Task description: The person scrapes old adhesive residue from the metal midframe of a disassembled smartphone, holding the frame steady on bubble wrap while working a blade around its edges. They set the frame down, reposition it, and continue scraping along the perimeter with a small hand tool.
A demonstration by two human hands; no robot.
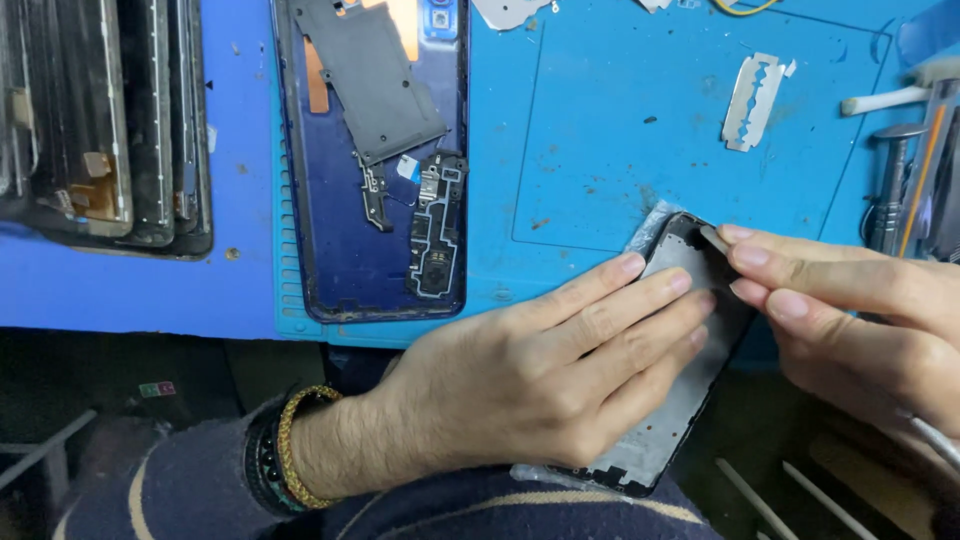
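We see the left hand [540,375] lying flat and open, fingers straight and close together, pressing down on a dark phone frame [672,400] that hangs half off the near edge of the blue mat [600,150]. The palm covers the frame's middle; the fingertips reach toward its far end. The right hand [850,320] comes in from the right with fingers bent, and pinches a small thin blade [714,238] between thumb and forefinger, its tip touching the frame's top corner. Clear film [648,226] shows crumpled just beside that corner. We count one frame under the hands, and one blue phone back [345,250] lying open on the mat to the left, well apart, with a grey shield plate [375,80] and two small black boards [437,225] inside it. One razor blade [752,100] lies on the mat farther back. At the far left stands a stack of screens [100,120]; we make out about four, though their edges blur together. Tools [900,170] sit at the right edge, too crowded to count. Two bracelets [285,450] ring the left wrist.
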